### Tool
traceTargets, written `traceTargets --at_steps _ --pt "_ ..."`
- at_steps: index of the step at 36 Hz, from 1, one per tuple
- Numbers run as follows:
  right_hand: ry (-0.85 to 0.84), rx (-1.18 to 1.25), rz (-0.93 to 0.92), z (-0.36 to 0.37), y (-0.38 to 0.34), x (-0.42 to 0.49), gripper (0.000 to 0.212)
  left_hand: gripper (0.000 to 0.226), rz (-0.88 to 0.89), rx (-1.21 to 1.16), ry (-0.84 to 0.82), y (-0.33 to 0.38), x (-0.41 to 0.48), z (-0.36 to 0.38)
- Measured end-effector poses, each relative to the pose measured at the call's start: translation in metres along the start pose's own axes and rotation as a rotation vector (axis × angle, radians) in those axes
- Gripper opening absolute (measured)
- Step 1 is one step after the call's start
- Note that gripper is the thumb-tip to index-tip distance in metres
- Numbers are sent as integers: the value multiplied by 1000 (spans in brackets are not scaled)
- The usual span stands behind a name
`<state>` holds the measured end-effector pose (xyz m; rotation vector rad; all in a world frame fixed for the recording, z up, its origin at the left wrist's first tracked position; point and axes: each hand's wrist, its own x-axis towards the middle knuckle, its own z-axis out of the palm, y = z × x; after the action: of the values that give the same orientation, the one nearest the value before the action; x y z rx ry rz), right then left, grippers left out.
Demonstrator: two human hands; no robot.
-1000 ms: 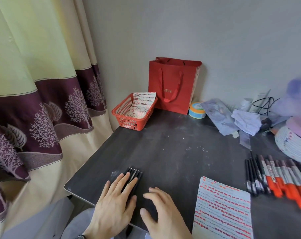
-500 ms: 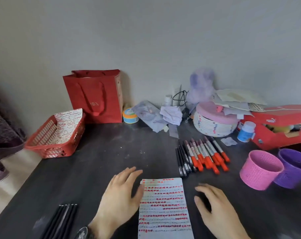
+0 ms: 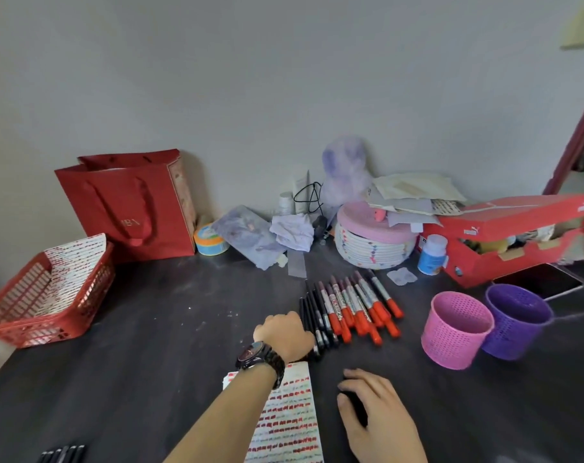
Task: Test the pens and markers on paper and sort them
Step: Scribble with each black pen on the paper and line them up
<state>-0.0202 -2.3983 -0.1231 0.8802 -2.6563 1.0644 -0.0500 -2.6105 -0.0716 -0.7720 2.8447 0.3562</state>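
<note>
Head view: the left hand (image 3: 283, 332) is laid over the near ends of the black pens (image 3: 310, 305), fingers hidden; its grip cannot be told. The pens are aligned 12 to 6 o'clock. The right hand (image 3: 374, 416) is rested slack, farther off at 5 o'clock. A marked sheet (image 3: 73, 262) is held in the red basket (image 3: 33, 329) at 9 o'clock; nothing is seen in the pink cup (image 3: 456, 329) or purple cup (image 3: 517, 320).
</note>
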Motion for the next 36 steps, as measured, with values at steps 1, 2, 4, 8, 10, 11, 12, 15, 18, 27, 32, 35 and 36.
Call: traceTargets --at_steps 1,2,4,8,10,11,12,15,18,27,32,35,36 --pt "-5 1 7 0 0 -1 22 39 -10 -5 -11 0 2 1" --pt "-8 3 12 -1 -1 -1 20 36 -22 -7 -14 1 4 1" --pt "-6 9 22 -2 -2 -1 17 32 -49 -6 7 2 3 2" --pt "-23 36 29 -4 -5 -1 14 33 -104 -19 71 0 1 1" --pt "-19 44 47 -4 -6 -1 17 36 -133 -146 69 -6 3 0" --pt "-12 41 48 -4 -6 0 20 37 -142 -259 59 -10 3 -2" --pt "-1 37 45 -4 -6 0 23 37 -149 -388 51 -14 3 -4" --pt "3 70 67 -4 -7 2 25 24 -102 -751 54 -25 -4 -11" --pt "21 102 94 -6 -6 2 25 15 -28 -1026 121 -38 -24 -13" --pt "-153 722 346 -34 -44 -7 17 28 312 -1063 143 -70 -144 1" --pt "-193 999 307 -38 -88 -33 16 22 319 -1108 47 -74 -197 17" --pt "-140 1025 324 -30 -103 -45 14 21 257 -1113 91 -83 -217 25" --pt "-134 1016 333 -29 -105 -47 11 24 233 -1115 106 -86 -223 27"
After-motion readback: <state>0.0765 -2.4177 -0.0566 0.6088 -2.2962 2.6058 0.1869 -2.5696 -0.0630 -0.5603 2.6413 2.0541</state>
